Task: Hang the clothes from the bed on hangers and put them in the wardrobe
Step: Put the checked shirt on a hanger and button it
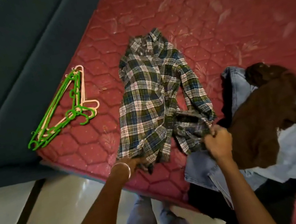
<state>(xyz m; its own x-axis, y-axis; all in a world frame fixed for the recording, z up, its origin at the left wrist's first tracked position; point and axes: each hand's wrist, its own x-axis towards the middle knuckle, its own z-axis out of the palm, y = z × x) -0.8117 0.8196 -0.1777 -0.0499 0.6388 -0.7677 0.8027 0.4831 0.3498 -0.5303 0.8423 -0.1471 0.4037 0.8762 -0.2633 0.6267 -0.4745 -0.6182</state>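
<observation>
Both hands [218, 142] apparently grip the plaid shirt's [151, 92] hem.

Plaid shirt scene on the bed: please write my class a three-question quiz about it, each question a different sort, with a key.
1. True or false: both hands grip the plaid shirt at its bottom hem.
2. Multiple choice: where does the pile of hangers lie? A) on the plaid shirt B) on the mattress, to the left of the shirt C) on the brown garment
3. Fill in: the brown garment lies on top of light blue ____ clothing.

Key: 1 true, the left hand and the right hand each hold the hem. 2 B. 3 denim.
</observation>
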